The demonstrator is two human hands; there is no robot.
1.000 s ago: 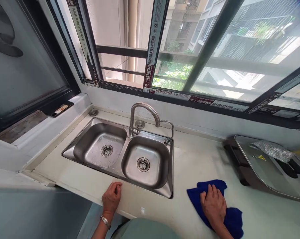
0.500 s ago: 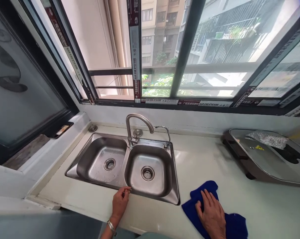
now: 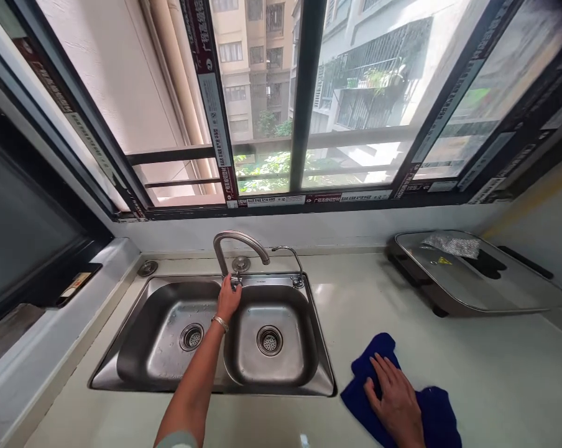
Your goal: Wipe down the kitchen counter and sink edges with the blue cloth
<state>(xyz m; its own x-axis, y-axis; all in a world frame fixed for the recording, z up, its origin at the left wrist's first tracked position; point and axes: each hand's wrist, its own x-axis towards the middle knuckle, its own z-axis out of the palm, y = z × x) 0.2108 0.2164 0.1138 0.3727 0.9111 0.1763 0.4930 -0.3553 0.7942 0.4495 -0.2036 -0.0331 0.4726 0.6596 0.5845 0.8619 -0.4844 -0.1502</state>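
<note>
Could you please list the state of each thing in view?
Left hand: at the faucet handle
Right hand: flat on the cloth
Blue cloth: crumpled, on the counter
Faucet: no water visible
Both basins: unfilled
Pan lid: on

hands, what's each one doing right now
Left hand: at the tap handle, fingers partly curled; whether it grips cannot be told.
Right hand: open, resting on the blue cloth, not gripping it.

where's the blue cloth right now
In the head view, the blue cloth lies on the countertop under the right hand, right of the double sink.
</note>
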